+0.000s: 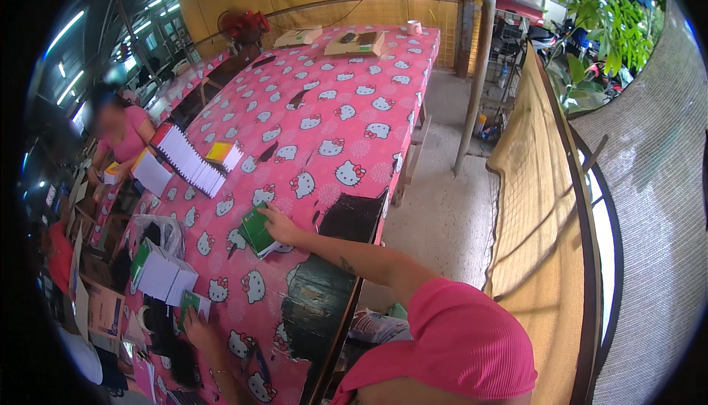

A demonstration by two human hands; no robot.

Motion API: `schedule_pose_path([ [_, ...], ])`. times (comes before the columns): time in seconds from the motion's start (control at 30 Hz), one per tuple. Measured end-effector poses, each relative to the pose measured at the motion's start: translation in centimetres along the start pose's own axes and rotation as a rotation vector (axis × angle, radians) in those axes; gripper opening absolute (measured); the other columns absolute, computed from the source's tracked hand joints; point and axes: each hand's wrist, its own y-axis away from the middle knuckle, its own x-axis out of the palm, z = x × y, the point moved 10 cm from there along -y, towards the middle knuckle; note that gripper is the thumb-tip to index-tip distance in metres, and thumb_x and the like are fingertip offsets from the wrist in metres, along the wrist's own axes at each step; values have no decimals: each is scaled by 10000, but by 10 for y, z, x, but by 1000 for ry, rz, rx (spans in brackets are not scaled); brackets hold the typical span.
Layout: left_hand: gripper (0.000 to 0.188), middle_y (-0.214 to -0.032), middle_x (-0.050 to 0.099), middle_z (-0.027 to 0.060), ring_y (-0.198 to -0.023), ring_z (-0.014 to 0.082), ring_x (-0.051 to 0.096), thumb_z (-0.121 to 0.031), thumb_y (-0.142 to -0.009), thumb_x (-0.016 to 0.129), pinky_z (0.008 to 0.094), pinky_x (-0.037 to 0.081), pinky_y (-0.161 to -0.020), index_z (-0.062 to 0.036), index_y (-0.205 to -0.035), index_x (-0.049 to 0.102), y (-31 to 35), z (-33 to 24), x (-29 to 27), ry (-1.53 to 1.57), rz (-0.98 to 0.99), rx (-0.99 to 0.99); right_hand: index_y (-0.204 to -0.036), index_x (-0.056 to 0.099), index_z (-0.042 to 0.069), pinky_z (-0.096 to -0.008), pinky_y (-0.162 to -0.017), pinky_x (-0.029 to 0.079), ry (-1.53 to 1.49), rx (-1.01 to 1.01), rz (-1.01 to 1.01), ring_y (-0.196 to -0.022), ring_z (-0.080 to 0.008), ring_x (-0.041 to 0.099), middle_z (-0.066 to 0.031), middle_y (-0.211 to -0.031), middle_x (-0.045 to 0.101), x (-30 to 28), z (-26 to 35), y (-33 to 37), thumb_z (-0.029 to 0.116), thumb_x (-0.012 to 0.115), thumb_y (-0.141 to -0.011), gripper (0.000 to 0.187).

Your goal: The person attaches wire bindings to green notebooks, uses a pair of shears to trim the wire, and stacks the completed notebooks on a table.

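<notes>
My right hand (279, 226) reaches across the table and grips the edge of a small stack of green-covered notebooks (255, 231), with the thumb side on top. Nearer to me on the left, my left hand (198, 329) holds a green notebook (194, 303) by its near end. This notebook lies against a tall stack of white-paged notebooks (164, 272), whose end cover is green. How many notebooks sit under my right hand is hard to tell. Part of my left hand's grip is hidden under its fingers.
The table has a torn pink cartoon-cat cover (317, 161). A long row of spiral notebooks (190, 160) and a yellow-covered stack (223, 156) lie farther off. A clear plastic bag (166, 232) is beside the near stack. Across the table works another person (122, 136). Pens (258, 361) lie nearby.
</notes>
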Motion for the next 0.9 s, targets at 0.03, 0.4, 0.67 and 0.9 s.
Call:
schedule_pose_path([
  [0.03, 414, -1264, 621, 245, -1181, 392, 576, -161, -935, 621, 450, 470, -994, 28, -1301, 575, 0, -5, 2, -10, 20, 31, -1447, 464, 50, -449, -1190, 291, 6, -2, -14, -1445, -481, 297, -333, -1582, 221, -3, -1, 1, 71, 472, -913, 534],
  [0.4, 305, -1177, 588, 241, -1119, 440, 539, -165, -1015, 467, 532, 426, -928, 11, -1242, 571, 40, -153, -87, 90, 117, 385, -1471, 383, 85, -488, -1082, 388, -101, -568, 160, -1327, -404, 443, -219, -1468, 411, 13, 141, 105, 224, 791, -769, 824],
  [0.67, 318, -1244, 576, 242, -1195, 441, 512, -88, -953, 518, 560, 370, -1027, -14, -1259, 562, 97, -185, -116, 263, -99, -7, -1212, 585, 39, -402, -996, 452, -142, -145, 539, -1151, -280, 570, -139, -1141, 622, 74, 107, 169, 163, 725, -833, 422],
  [0.9, 386, -1348, 460, 292, -1228, 518, 466, -11, -942, 520, 555, 412, -1015, -71, -1323, 518, 120, -162, -57, 716, 21, -151, -1229, 563, 58, -343, -1002, 450, -331, -33, 503, -1132, -193, 584, -85, -1157, 620, 69, 95, 176, 124, 734, -872, 401],
])
